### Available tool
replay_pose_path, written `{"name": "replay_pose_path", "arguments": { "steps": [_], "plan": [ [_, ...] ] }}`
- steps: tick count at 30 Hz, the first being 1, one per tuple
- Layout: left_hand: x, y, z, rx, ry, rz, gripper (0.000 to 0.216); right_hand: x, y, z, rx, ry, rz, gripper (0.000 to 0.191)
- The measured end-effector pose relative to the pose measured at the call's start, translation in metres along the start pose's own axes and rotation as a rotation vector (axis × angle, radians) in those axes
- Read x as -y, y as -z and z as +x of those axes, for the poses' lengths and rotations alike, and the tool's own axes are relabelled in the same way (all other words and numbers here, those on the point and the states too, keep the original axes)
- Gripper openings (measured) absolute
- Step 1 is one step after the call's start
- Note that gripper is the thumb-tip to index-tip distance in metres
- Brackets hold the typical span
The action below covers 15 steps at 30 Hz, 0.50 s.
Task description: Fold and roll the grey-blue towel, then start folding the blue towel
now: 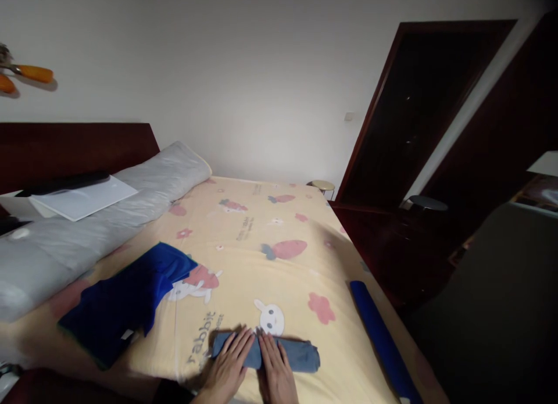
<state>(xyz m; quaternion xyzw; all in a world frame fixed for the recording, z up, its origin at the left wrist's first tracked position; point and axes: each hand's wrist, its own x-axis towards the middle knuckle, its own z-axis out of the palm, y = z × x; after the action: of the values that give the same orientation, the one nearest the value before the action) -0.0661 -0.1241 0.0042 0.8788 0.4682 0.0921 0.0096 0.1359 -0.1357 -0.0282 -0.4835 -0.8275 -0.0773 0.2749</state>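
Observation:
Both my hands lie flat, side by side, on a rolled grey-blue cloth (300, 356) at the near edge of the bed. My left hand (229, 366) presses the roll's left part with fingers stretched out. My right hand (276, 372) rests on its middle, fingers straight and pointing away from me. The roll lies crosswise on the yellow sheet (261, 264), which is printed with rabbits and carrots. A loose, bright blue garment (126, 302) is spread out to the left of my hands. A tightly rolled blue cloth (381, 337) lies along the bed's right edge.
Grey pillows (131, 209) run along the bed's left side, with a white board (82, 199) on them. A dark wooden headboard (74, 148) stands behind. A dark open door (418, 113) and dark furniture stand to the right, with a small round stool (321, 185) past the bed's far end.

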Motion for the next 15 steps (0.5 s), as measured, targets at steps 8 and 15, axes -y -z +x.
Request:
{"name": "replay_pose_path", "arguments": {
  "steps": [8,15],
  "plan": [
    [0.028,0.011,-0.008,0.038,0.122,0.027,0.098,-0.035,0.027,-0.010,0.073,-0.076,-0.086,0.091],
    [0.034,0.015,-0.011,0.030,0.119,0.003,0.092,-0.073,0.045,-0.027,0.099,-0.095,-0.091,0.079]
  ]
}}
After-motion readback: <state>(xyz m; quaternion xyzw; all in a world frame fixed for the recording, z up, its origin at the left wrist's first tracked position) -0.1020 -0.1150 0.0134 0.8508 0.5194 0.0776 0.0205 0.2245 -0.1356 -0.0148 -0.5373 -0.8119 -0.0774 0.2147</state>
